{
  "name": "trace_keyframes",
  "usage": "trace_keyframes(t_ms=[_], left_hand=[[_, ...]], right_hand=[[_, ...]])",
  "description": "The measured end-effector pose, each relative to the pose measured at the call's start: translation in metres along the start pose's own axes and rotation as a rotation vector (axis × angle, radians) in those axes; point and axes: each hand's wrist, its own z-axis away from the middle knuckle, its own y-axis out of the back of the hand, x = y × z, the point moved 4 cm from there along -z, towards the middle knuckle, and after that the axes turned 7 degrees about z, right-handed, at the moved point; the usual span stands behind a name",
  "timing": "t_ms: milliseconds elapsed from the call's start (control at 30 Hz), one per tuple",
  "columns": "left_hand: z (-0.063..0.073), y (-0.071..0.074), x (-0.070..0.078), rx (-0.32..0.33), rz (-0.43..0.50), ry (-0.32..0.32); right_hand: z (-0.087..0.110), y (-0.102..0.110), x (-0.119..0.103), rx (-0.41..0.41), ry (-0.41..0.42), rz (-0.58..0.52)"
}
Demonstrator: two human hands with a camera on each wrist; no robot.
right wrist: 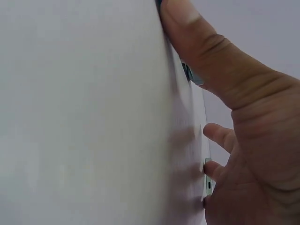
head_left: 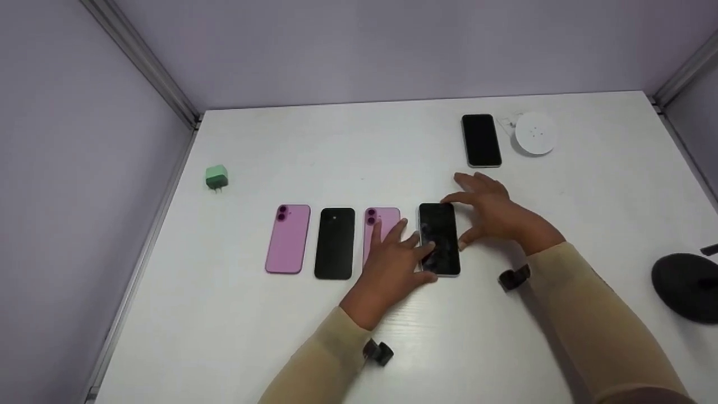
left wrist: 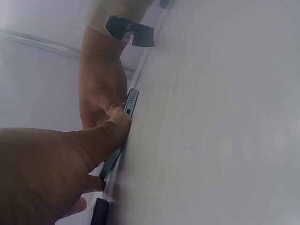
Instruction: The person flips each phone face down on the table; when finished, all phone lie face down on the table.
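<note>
A dark-screened phone (head_left: 443,235) lies face up at the right end of a row of phones, and both hands are at it. My left hand (head_left: 391,266) has its thumb against the phone's bottom edge, where the charging port shows in the left wrist view, and its index finger over the screen. The other left fingers spread over a pink phone (head_left: 387,214), partly hiding it. At the phone's top right is my right hand (head_left: 493,216), index fingertip by the top edge and thumb by the right edge. Its remaining fingers are spread, off the phone.
Further left in the row are a black phone (head_left: 335,244) and another pink phone (head_left: 288,240). A green plug adapter (head_left: 216,176) sits at far left. Behind the right hand lie another dark-screened phone (head_left: 481,140) and a round white device (head_left: 535,133). A black round base (head_left: 685,287) stands at right.
</note>
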Motion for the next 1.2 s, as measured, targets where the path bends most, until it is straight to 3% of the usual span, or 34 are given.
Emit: trace_keyframes(t_ms=[167, 433, 633, 967, 1200], left_hand=[[0.0008, 0.0, 0.0003, -0.007, -0.026, -0.008], [0.0025, 0.0029, 0.0013, -0.022, -0.057, 0.0], [0.0021, 0.0002, -0.0028, -0.01, -0.051, -0.039], [0.0048, 0.001, -0.0045, -0.038, -0.005, -0.043], [0.0066, 0.0022, -0.0044, 0.004, 0.051, -0.061]], right_hand=[[-0.0005, -0.0023, 0.0035, 0.057, 0.02, -0.028], [0.0049, 0.0011, 0.0004, 0.014, 0.042, -0.055], [0.0038, -0.0005, 0.0021, 0.061, 0.042, -0.073], [0.0066, -0.0002, 0.008, 0.102, 0.053, -0.145], [0.0057, 0.0032, 0.0086, 0.144, 0.086, -0.231]])
